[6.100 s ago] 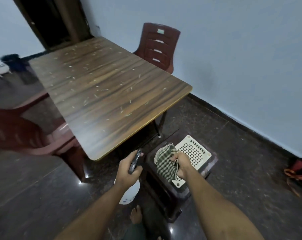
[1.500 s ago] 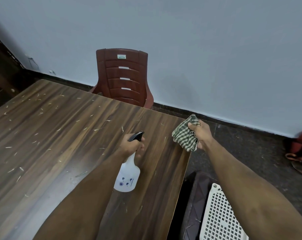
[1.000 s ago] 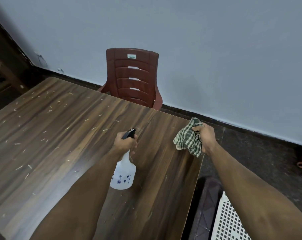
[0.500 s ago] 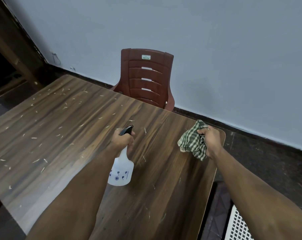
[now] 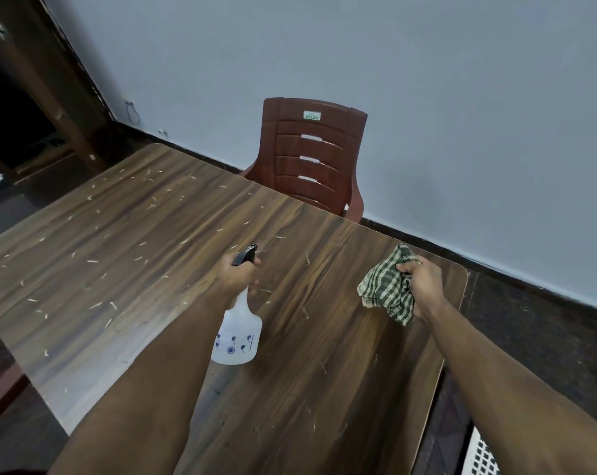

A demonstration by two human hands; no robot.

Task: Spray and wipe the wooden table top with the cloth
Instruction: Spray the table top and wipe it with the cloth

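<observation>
The wooden table top (image 5: 146,255) fills the middle of the view, strewn with small pale scraps. My left hand (image 5: 237,274) grips the black trigger head of a white spray bottle (image 5: 237,332) with blue flower marks, held above the table's middle, nozzle pointing away from me. My right hand (image 5: 422,284) holds a bunched green-and-white checked cloth (image 5: 387,289) above the table near its right corner. The cloth hangs down from my fist, just over the wood.
A dark red plastic chair (image 5: 312,156) stands behind the table's far edge against the pale wall. A dark doorway (image 5: 12,108) is at the far left. A white perforated basket (image 5: 480,457) shows on the floor at the bottom right.
Since I stood beside the stool with bottle and cloth, I have come to the table. Both hands have moved forward over the top. In the last second my view shifted left.
</observation>
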